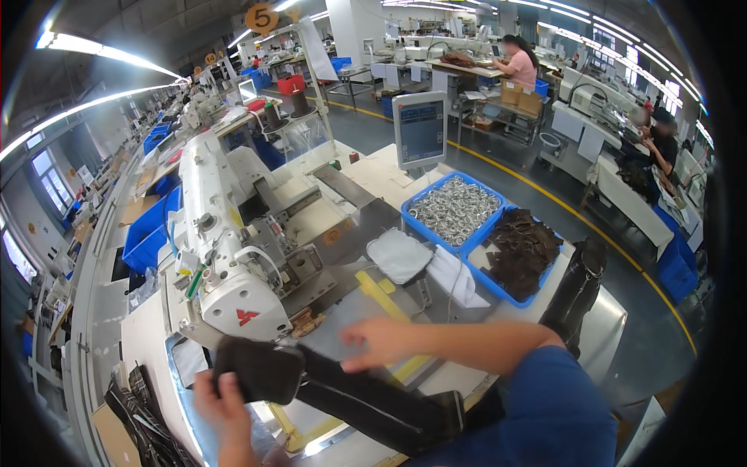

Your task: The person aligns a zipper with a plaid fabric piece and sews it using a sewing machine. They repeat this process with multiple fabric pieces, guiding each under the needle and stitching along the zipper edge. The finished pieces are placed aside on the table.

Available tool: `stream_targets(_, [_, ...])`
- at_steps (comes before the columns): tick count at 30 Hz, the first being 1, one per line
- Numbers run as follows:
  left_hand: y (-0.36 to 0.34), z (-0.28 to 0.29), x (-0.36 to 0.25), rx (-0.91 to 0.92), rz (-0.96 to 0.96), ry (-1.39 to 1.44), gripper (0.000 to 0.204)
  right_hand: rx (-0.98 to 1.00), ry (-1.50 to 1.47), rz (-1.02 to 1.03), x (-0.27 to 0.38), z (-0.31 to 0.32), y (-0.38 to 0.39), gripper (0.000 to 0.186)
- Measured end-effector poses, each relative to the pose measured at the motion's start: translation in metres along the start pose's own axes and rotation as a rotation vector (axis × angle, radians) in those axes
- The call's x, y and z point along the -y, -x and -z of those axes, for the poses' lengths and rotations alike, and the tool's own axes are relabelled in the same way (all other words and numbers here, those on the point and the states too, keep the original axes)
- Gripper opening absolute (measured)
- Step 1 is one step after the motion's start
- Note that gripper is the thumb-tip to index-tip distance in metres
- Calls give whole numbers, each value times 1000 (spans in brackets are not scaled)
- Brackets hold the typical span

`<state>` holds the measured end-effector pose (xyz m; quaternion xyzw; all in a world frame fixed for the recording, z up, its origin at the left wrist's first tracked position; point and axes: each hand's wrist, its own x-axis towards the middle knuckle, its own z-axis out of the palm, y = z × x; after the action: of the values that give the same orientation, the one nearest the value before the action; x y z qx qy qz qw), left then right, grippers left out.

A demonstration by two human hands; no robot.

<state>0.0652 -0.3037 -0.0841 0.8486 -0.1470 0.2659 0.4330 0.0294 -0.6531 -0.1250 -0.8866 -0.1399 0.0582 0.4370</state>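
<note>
My left hand (pixel 226 409) grips the squared black end (pixel 259 370) of a long dark piece (pixel 373 412) with a silvery line along it, lying diagonally at the bottom. My right hand (pixel 366 342) is slightly blurred above that piece, reaching leftward with fingers apart and holding nothing. Behind both hands stands a large white sewing machine (pixel 229 265) with a metal work plate and yellow-taped clear template (pixel 375 294). A pale square pad (pixel 398 255) and white cloth (pixel 457 282) lie beyond my right hand.
Blue trays hold metal rings (pixel 454 208) and brown scraps (pixel 513 253) at right, near another dark bundle (pixel 576 288) and a screen (pixel 420 131). Dark strips (pixel 148 412) lie lower left. Two co-workers (pixel 520 66) (pixel 660 148) sit at benches across the yellow-lined aisle.
</note>
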Motion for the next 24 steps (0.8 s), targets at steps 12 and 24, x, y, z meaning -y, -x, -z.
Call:
stream_targets(12, [11,43,-24,431,-118,-58,70,527,-127,330,58,-6,53,43])
stream_targets(24, [-21,2,-114,887,156,1069,52,486,-1436,384,46,-21,47,94])
